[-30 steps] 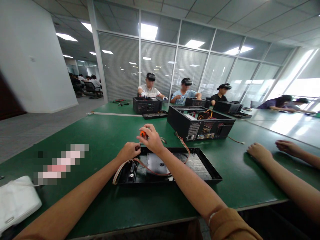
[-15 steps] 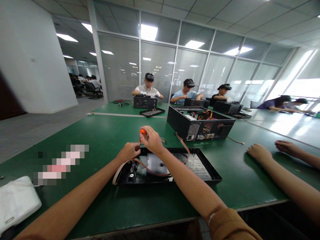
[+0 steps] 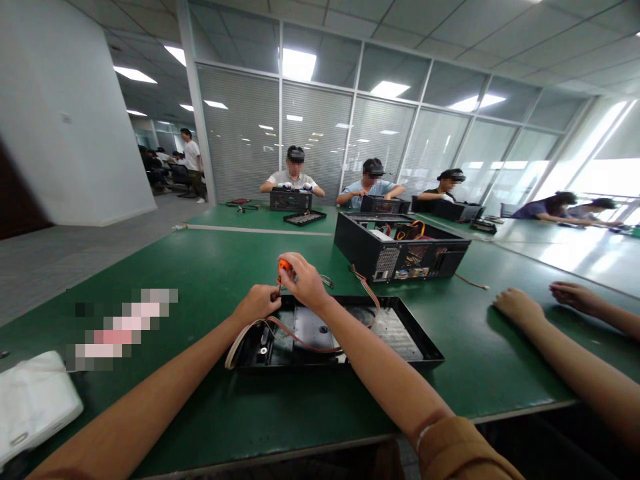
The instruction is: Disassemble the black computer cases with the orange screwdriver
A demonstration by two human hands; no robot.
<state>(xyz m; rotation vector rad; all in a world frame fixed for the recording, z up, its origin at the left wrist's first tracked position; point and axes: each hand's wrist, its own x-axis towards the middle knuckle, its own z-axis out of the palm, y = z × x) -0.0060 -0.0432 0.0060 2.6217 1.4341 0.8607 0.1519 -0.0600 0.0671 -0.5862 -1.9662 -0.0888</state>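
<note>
My right hand (image 3: 306,283) is closed around the orange handle of a screwdriver (image 3: 285,265), whose shaft points down. The fingers of my left hand (image 3: 259,303) are pinched together by the screwdriver's lower end, at the far left corner of a black computer case panel (image 3: 417,331). What they pinch, if anything, is too small to name. The panel lies on the table like a shallow tray, its raised rim upward. A multicoloured ribbon of wires (image 3: 239,343) loops over the panel's left end and runs across it. My right forearm hides part of the panel.
Beyond the panel stands an open black computer case (image 3: 415,260) with wires inside. A white pouch-like object (image 3: 37,403) lies at the left of the green table (image 3: 200,400). Another person's hands (image 3: 520,310) rest at the right. Several people work on cases across the table.
My hands stay almost in place, and the screwdriver's handle has shifted slightly. Across the table, people and their cases have moved a little. A standing person now shows in the left background.
</note>
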